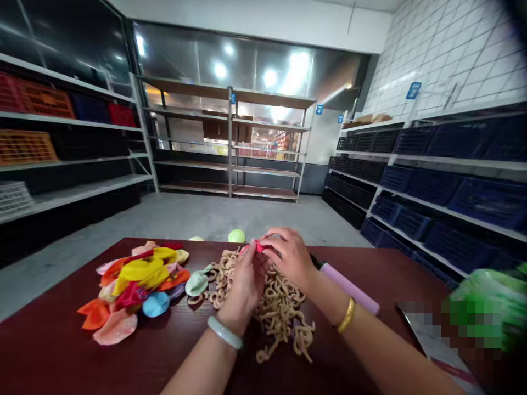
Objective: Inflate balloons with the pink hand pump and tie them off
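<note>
My left hand [249, 277] and my right hand [288, 257] meet over the middle of the table, fingers closed around a small red balloon [259, 247]. Only part of the balloon shows between the fingertips. Below them lies a heap of tan, curly, ring-like pieces [284, 299], whose exact kind I cannot make out. To the left, a loose pile of limp, colourful balloons [142, 274] is spread out, with a mint-green balloon [196, 283] touching the heap's side. Right of my hands, partly behind my right forearm, rests a lilac cylinder [349, 288] with a black end.
The dark red table [173, 351] carries a flat tablet-like object [432, 334] and a green-and-white plastic bag [489, 296] at the right. Past its far edge is a round light-green balloon [236, 236]. Shelves with crates [436, 236] line the sides; a shelf rack [230, 175] stands behind.
</note>
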